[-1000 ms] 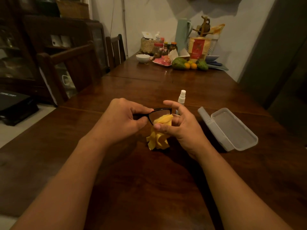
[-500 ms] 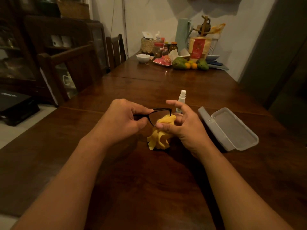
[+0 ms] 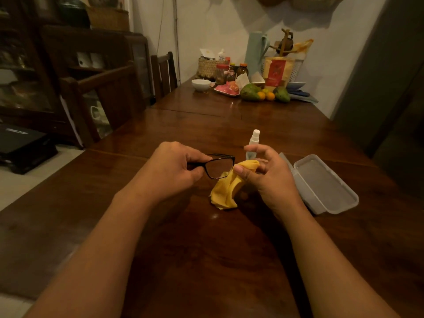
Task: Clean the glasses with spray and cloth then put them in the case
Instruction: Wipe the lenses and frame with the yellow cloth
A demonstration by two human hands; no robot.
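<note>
open case empty, glasses outside

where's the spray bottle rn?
Head view: the spray bottle stands upright on the table, just beyond the right hand, with the open case to its right. Neither hand holds it.

Left hand pinches black glasses; right hand holds yellow cloth.

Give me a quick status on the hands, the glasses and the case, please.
Left hand grips glasses. Right hand pinches yellow cloth at lens edge. Case lies open, empty; spray bottle upright behind. Nothing blocking.
</note>
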